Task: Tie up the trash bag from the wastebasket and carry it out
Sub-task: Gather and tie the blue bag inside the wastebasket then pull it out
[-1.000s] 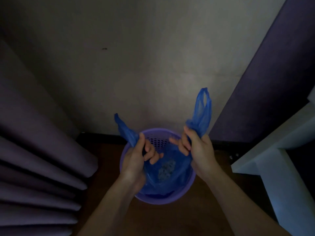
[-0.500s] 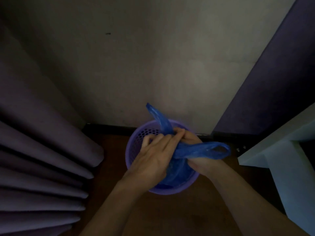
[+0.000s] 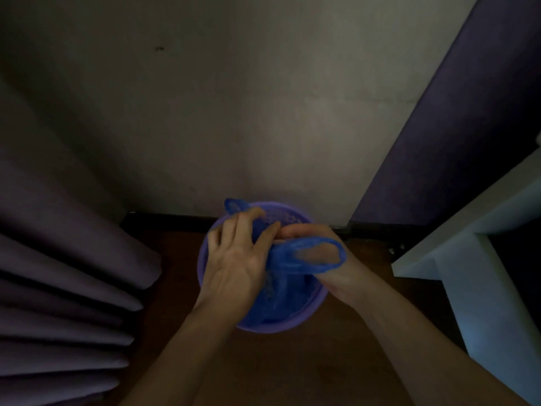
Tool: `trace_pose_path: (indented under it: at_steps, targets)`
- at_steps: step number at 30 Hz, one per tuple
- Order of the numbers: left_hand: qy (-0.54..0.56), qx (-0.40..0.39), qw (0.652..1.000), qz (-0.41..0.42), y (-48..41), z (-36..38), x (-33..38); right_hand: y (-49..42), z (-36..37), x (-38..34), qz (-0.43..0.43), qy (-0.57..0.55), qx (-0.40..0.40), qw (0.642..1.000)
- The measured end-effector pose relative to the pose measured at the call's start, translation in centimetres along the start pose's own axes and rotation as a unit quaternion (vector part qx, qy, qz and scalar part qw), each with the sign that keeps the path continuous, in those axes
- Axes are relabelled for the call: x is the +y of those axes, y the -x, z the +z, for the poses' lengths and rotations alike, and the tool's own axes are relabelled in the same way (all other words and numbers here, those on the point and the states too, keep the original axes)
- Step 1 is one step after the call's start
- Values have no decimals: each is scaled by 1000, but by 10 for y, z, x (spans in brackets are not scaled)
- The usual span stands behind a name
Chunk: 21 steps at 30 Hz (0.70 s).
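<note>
A round purple wastebasket (image 3: pixel 304 320) stands on the brown floor against the wall. A blue plastic trash bag (image 3: pixel 288 291) sits inside it, its two handles pulled up and crossed above the rim. My left hand (image 3: pixel 237 259) lies over the basket's left side and grips one handle, whose tip sticks out behind my fingers. My right hand (image 3: pixel 319 250) is under the other handle, which forms a loop draped across the back of that hand. The two hands touch at the fingertips over the basket. The bag's contents are hidden.
Purple curtain folds (image 3: pixel 67 282) hang at the left. A white desk or shelf (image 3: pixel 468 253) stands close at the right, with a dark purple panel (image 3: pixel 456 124) behind it. The pale wall (image 3: pixel 234 112) meets a dark baseboard right behind the basket.
A second ago my hands held the two handles apart and upright. They have come together and crossed the handles; one loop now lies sideways over my right hand.
</note>
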<state>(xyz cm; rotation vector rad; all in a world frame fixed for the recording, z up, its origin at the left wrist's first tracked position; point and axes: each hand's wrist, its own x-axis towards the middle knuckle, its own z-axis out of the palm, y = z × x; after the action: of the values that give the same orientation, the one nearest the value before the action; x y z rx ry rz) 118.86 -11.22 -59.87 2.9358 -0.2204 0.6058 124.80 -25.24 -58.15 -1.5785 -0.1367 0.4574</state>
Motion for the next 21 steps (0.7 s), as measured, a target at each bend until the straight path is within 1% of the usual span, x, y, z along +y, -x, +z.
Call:
trace_pose_path:
  at_steps: [1, 2, 4, 5, 6, 8, 10, 11, 12, 13, 15, 16, 17, 19, 21]
  targets:
    - [2, -4, 1000, 4, -1, 1, -4, 4, -9, 1, 20, 35, -90, 995]
    - [8, -4, 1000, 18, -1, 1, -8, 7, -18, -1, 31, 39, -112, 992]
    - [24, -23, 998, 44, -2, 5, -13, 11, -28, -7, 8, 33, -86, 996]
    - [36, -41, 998, 43, -3, 6, -14, 12, -31, -12, -22, 57, -62, 996]
    - [48, -59, 997, 35, -3, 6, -13, 13, -30, -18, -60, 107, -42, 992]
    - [69, -93, 993, 17, -4, 5, -11, 17, -33, -27, -152, 209, 24, 966]
    - [79, -120, 989, 19, -5, 4, -10, 25, -39, -41, -251, 246, 67, 934]
    - [81, -131, 988, 25, -6, 4, -10, 31, -36, -49, -295, 280, 62, 912]
    - [81, -136, 987, 32, -6, 4, -11, 35, -31, -52, -313, 343, 39, 885]
    - [80, -139, 986, 38, -7, 6, -12, 40, -25, -51, -311, 439, 18, 843]
    - [90, -149, 984, 35, -7, 8, -11, 44, -10, -41, -290, 626, 2, 724]
    - [104, -153, 982, 29, -7, 8, -10, 45, 0, -34, -261, 677, -14, 688]
    - [115, -150, 982, 22, -7, 10, -10, 46, 9, -29, -220, 698, -35, 680]
    - [127, -142, 982, 18, -7, 12, -10, 47, 20, -20, -148, 700, -73, 695]
    - [139, -145, 980, 18, -6, 13, -11, 45, 21, -16, -132, 680, -78, 717]
